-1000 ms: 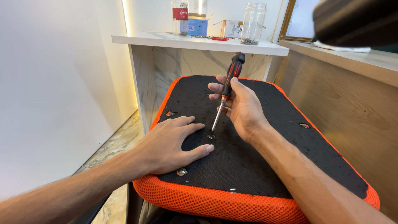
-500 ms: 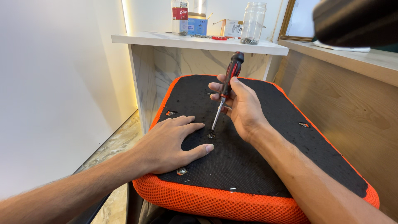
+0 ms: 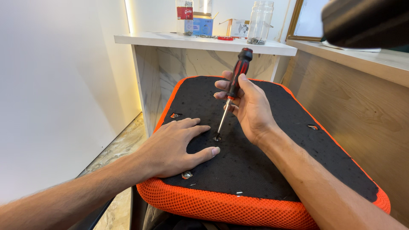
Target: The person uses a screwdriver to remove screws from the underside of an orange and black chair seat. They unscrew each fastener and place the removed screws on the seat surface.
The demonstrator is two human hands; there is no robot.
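Packaging sat only on the white desk (image 3: 204, 41) at the back. Far left: clear jar (image 3: 185, 17) with a red label (image 3: 185, 13). Just beside it, an open blue carton (image 3: 203, 25). Next, an open white-and-tan carton (image 3: 238, 28). Right end: clear, unlabelled jar (image 3: 260, 23), dark bits in the bottom.

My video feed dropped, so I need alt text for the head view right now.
The right hand holds a red-and-black screwdriver tilted, its tip on a screw in the black underside of an orange mesh seat cushion. The left hand lies flat on the cushion beside the screw. Behind, a white shelf carries two jars and small boxes.
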